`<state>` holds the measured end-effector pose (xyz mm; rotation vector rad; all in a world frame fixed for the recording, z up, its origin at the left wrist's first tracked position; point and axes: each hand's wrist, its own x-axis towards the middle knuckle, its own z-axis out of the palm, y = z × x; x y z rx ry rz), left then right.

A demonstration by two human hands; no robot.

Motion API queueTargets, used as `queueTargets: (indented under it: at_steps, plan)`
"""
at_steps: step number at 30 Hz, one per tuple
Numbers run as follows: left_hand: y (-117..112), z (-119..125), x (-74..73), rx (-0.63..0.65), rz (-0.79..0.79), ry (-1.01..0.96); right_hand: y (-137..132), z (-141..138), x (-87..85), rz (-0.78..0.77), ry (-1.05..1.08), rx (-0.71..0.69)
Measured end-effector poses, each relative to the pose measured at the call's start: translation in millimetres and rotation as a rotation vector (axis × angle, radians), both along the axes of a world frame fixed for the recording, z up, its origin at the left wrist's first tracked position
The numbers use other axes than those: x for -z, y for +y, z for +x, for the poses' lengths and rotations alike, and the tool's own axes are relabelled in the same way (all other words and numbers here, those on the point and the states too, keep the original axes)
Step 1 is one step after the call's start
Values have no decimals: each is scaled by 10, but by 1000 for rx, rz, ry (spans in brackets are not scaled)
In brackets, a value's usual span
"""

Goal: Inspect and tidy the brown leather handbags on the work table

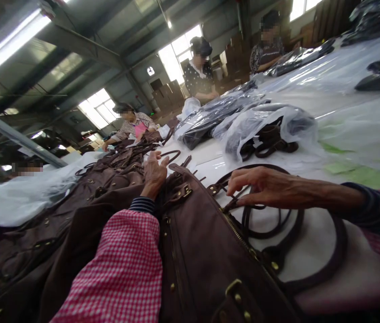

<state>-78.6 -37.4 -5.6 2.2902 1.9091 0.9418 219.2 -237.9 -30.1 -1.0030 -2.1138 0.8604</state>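
Note:
A dark brown handbag [203,237] with brass buckles and studs lies before me on the table. Its brass zipper [240,235] runs along the right edge. My right hand [265,186] reaches in from the right, thumb and fingers pinched at the zipper's far end, on what looks like the dark zipper pull [230,204]. Rounded brown handles [339,242] spread over the white table to the right of the bag. My left hand [156,172] is at the bag's far left corner, its fingers loosely apart and nothing visible in them; its palm side is hidden.
More brown bags [105,188] lie heaped to the left. Beyond, a clear plastic bag [267,130] holds brown handles, and wrapped bags [216,114] lie along the white table [341,105]. Several co-workers stand at the far side. Green sheets [361,172] lie at the right.

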Motion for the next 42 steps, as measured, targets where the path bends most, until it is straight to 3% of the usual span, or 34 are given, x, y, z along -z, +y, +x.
queueTargets:
  at_steps: [2, 4, 6, 8, 10, 13, 18, 21, 23, 25, 27, 29, 31, 34, 37, 39, 42]
  plan:
    - [-322, -3, -180, 152, 120, 116, -92, -1, 7, 69, 9, 76]
    - [-729, 25, -295, 383, 206, 267, -161, -50, 5, 96, 2, 109]
    - [-1138, 77, -302, 592, 157, 400, -211, -130, -4, 139, -9, 126]
    - [-1452, 128, -202, 690, 12, 491, -270, -198, -14, 201, -13, 150]
    - [-1619, 156, -50, 681, -124, 514, -374, -218, -17, 219, 0, 166]
    - [-1639, 172, 140, 580, -208, 446, -622, -184, 17, 63, 15, 97]
    - [-1536, 188, 228, 518, -207, 376, -995, -233, 167, -182, 90, -23]
    - [-1607, 168, 140, 495, -206, 296, -1026, -277, 223, -258, 184, 26]
    - [-1787, 156, 7, 541, -166, 229, -985, -239, 213, -422, 196, 24]
    - [-2083, 164, -148, 674, -112, 202, -928, -150, 177, -597, 160, -22]
    - [-2435, 193, -259, 869, -109, 232, -867, -51, 140, -639, 97, -47]
    - [-2746, 230, -267, 1080, -149, 304, -804, 14, 123, -515, 12, -28]
    - [-2944, 253, -168, 1242, -149, 360, -737, 28, 136, -308, -74, -29]
    - [-3018, 242, 35, 1331, -153, 394, -614, -21, 191, 20, -171, -18]
    - [-2958, 200, 123, 1385, -201, 356, -436, -99, 238, 279, -209, 49]
    - [-2925, 180, 131, 1411, -214, 308, -308, -145, 256, 345, -210, 94]
    - [-2935, 154, 158, 1388, -235, 272, -199, -194, 279, 266, -204, 101]
